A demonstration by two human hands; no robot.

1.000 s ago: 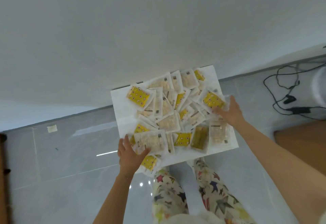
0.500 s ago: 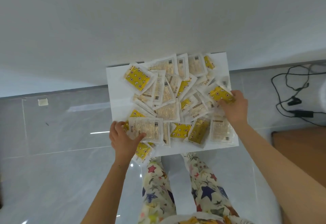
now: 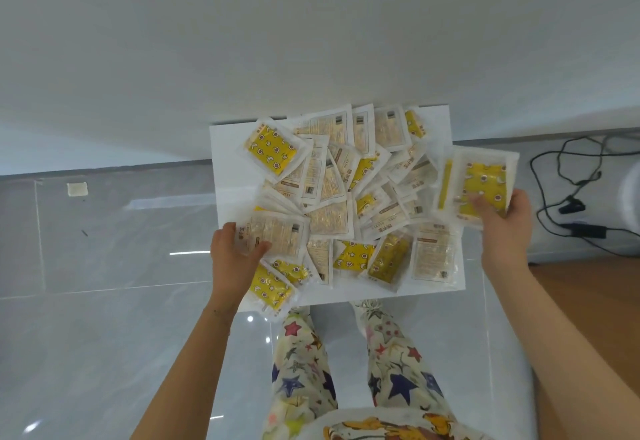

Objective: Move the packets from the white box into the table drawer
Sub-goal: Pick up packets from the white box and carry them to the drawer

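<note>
Clear-edged packets point(image 3: 329, 221), some yellow-patterned, others pale with print, overlap in a loose heap across the white drawer point(image 3: 225, 149) projecting from under the counter point(image 3: 311, 41); one yellow packet point(image 3: 485, 183) is lifted beyond its right edge.

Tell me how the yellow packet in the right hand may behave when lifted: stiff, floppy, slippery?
Probably light: the right hand pinches the yellow packet by one end only. Likely semi-stiff, since it juts out flat, unsupported. Its glossy wrapper may be slippery.
</note>
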